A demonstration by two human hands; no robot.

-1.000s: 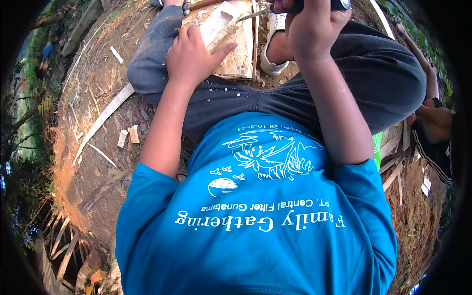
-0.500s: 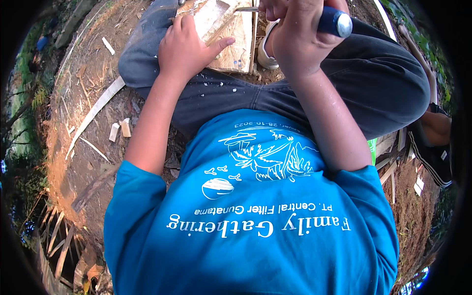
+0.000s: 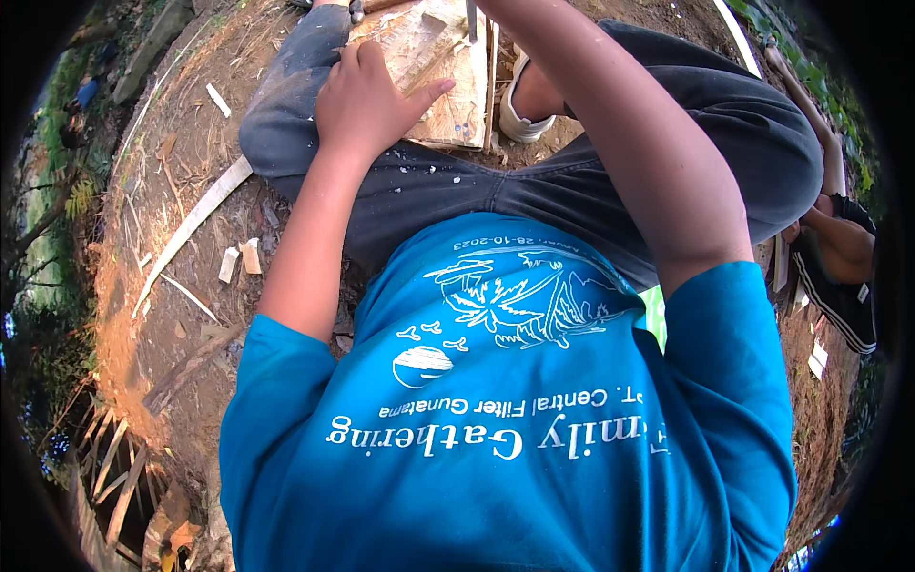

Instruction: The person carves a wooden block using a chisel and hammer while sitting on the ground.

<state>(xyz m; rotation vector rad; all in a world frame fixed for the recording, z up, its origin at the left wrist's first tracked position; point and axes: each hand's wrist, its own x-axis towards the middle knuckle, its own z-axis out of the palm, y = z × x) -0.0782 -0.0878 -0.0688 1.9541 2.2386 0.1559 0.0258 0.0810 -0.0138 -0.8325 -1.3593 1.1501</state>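
Note:
My left hand [image 3: 367, 103] is at the near left side of a pale, partly carved piece of wood [image 3: 425, 50], its thumb stretched across the near part and its fingers bent along the other side. A wider pale board [image 3: 456, 119] lies under that wood, between my legs. My right forearm [image 3: 624, 124] reaches up past the top edge, so the right hand is out of the picture. Close to that arm, a narrow metal blade [image 3: 472, 21] stands against the wood; its handle is hidden.
White wood chips lie on my dark trousers [image 3: 400, 195]. A light shoe [image 3: 524, 119] is beside the board. On the left dirt ground are a long curved strip of wood [image 3: 195, 221] and small offcuts [image 3: 229, 264]. Another person [image 3: 834, 262] is at the far right.
My right arm has reached forward, taking the hand and the blue tool handle out of the picture. The blade has swung from nearly level to nearly upright. My left hand has hardly moved.

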